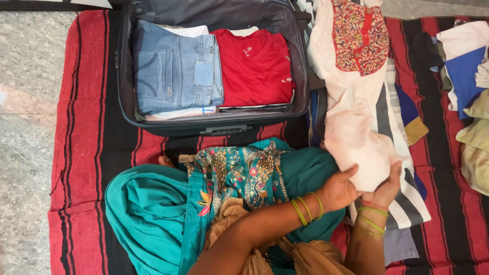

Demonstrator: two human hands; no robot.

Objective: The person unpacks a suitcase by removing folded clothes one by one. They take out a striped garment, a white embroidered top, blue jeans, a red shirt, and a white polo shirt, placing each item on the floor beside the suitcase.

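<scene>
A pale pink tunic with a red patterned chest panel lies stretched out to the right of an open dark suitcase. Both my hands grip its lower hem: my left hand reaches across from the left, and my right hand pinches the hem's right side. Green bangles circle both wrists. Inside the suitcase lie folded blue jeans on the left and a folded red shirt on the right, over white clothes.
A red and black striped mat covers a grey stone floor. Under the tunic lies a striped grey and white garment. More loose clothes are piled at the right edge. My teal clothing with an embroidered scarf fills the foreground.
</scene>
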